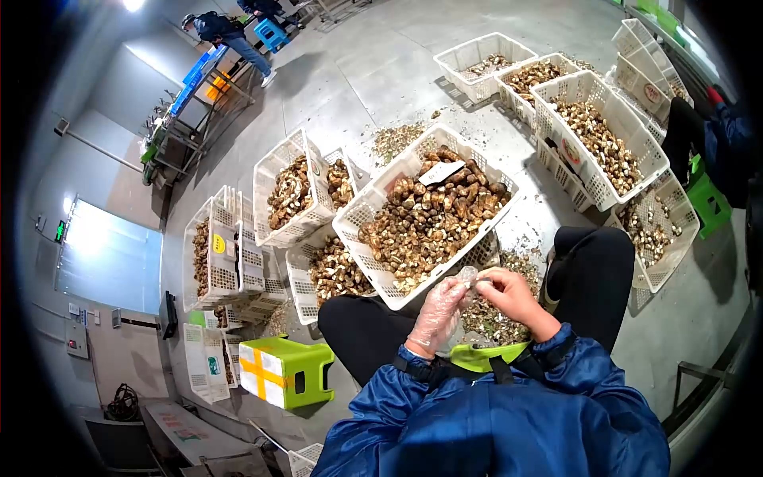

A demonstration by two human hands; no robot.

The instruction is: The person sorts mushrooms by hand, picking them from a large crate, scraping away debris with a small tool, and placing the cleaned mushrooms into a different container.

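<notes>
At the bottom of the frame, the sleeves of a blue jacket (509,413) are seen, and just above them the two hands are brought together at centre. The left hand (437,314) is covered by a clear plastic glove; the right hand (509,296) is bare. The fingertips of both are closed on a small pale piece (467,276), held between the knees just below the near wall of a basket; what the piece is cannot be told at this size. Beneath the hands, a heap of brown trimmings (497,322) is spread on the floor between the black-trousered legs. Directly above the hands, a large white lattice basket (351,225) is set tilted and filled with brown mushrooms (429,215), with a white card (441,172) laid on top of them. At the lower left, a green stool (286,371) crossed with yellow tape is placed on the floor. Further to the left, more white baskets (290,191) of mushrooms are stacked and leaned against one another. Towards the upper right, a row of filled baskets (584,179) is lined up, and beside it, at the right edge, part of another person (715,135) is seen. At the far upper left, a further person (226,36) is seen beside a blue stool (272,33).
</notes>
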